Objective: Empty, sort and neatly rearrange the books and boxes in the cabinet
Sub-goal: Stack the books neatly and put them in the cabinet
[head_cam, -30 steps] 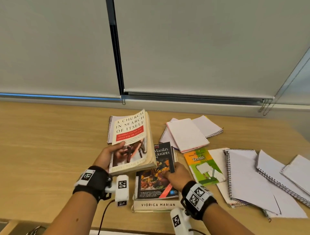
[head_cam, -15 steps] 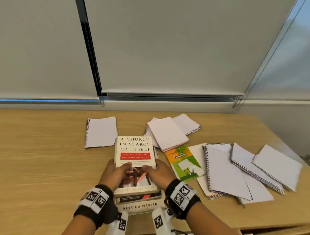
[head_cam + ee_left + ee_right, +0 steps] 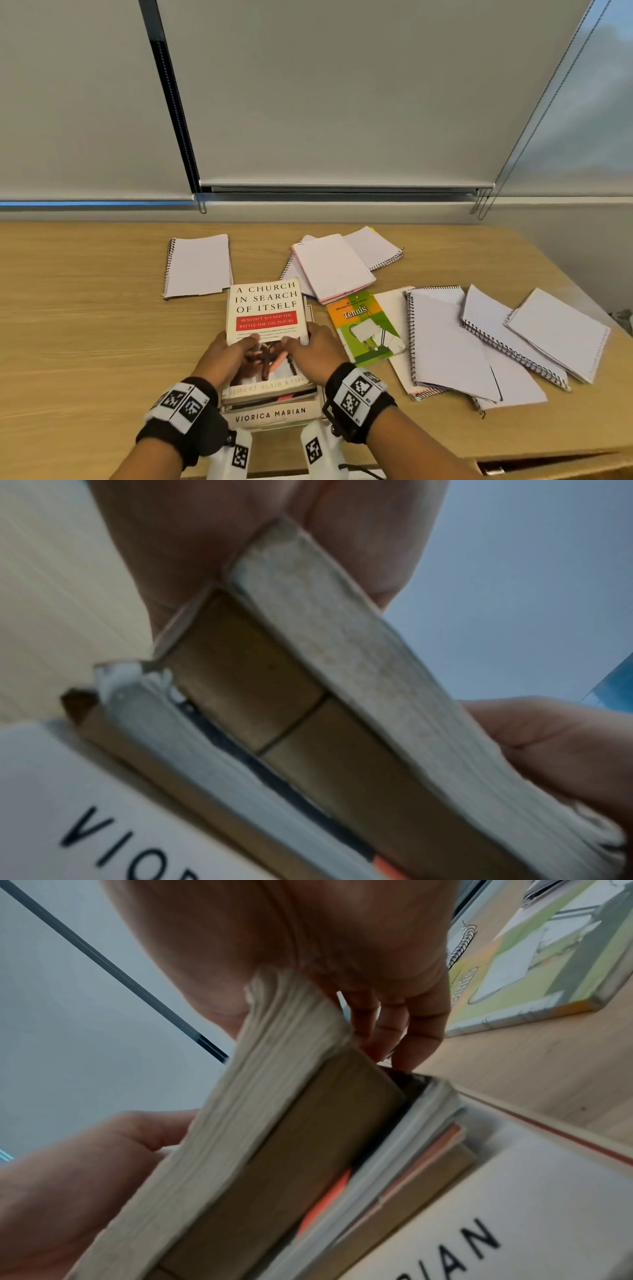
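The church book (image 3: 266, 310) lies on top of a stack of books (image 3: 274, 413) at the near edge of the bench (image 3: 85, 325) — between the two hands. The left hand (image 3: 227, 354) grips its left edge, thumb on the cover; the right hand (image 3: 313, 353) grips the right edge in the same way. Just right of the stack lies the Tennis book (image 3: 364, 327), with spiral notebooks (image 3: 445, 339) beyond it.

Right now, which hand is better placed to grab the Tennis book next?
Right hand. It grips the Church book's right edge, and the Tennis book lies just beside it on the table. The left hand would have to cross the stack.
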### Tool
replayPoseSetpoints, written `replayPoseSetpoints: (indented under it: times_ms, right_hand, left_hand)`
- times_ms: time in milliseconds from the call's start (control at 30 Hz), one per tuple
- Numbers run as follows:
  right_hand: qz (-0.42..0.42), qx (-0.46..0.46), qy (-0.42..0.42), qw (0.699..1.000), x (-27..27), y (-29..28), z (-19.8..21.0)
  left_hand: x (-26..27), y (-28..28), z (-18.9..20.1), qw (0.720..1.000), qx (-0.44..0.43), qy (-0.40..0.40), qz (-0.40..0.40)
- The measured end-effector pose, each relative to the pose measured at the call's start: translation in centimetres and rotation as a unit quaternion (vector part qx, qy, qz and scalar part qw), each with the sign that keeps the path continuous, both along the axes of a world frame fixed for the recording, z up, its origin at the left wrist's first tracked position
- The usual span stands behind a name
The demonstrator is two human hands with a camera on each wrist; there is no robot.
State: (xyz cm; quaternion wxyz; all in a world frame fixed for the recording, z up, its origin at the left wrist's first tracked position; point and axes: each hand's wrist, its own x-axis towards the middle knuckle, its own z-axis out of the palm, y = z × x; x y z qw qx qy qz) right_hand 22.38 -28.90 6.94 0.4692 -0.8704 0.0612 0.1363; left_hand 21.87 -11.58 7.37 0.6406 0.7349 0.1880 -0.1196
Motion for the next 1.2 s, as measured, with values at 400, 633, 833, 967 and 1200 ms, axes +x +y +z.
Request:
replayPoseSetpoints:
  times_ms: [400, 633, 833, 967, 1200]
  right_hand:
    - [-0.076, -0.288, -0.033, 0.954, 3.0, -9.2, 0.6]
    - [-0.051, -0.341, 0.122, 0.931, 4.5, -11.7, -0.8]
    - [-0.079, -0.039, 0.085, 0.992, 4.1, -13.4, 2.0]
    - [-0.152, 0.165, -0.057, 0.973, 3.4, -12.4, 6.5]
    - [-0.024, 0.155, -0.109, 0.982, 3.0, 1.4, 6.7]
  left_hand:
    - [-0.2, 0.3, -0.3, 0.999, -0.036, 0.0, 0.014]
    - [-0.4, 0.1, 0.2, 0.998, -0.057, 0.006, 0.025]
    - [-0.3, 0.2, 0.2, 0.997, -0.074, 0.009, 0.029]
    - [-0.4, 0.3, 0.1, 0.996, -0.081, 0.005, 0.024]
    - [-1.0, 0.6, 1.6, 0.979, -0.199, 0.007, 0.037]
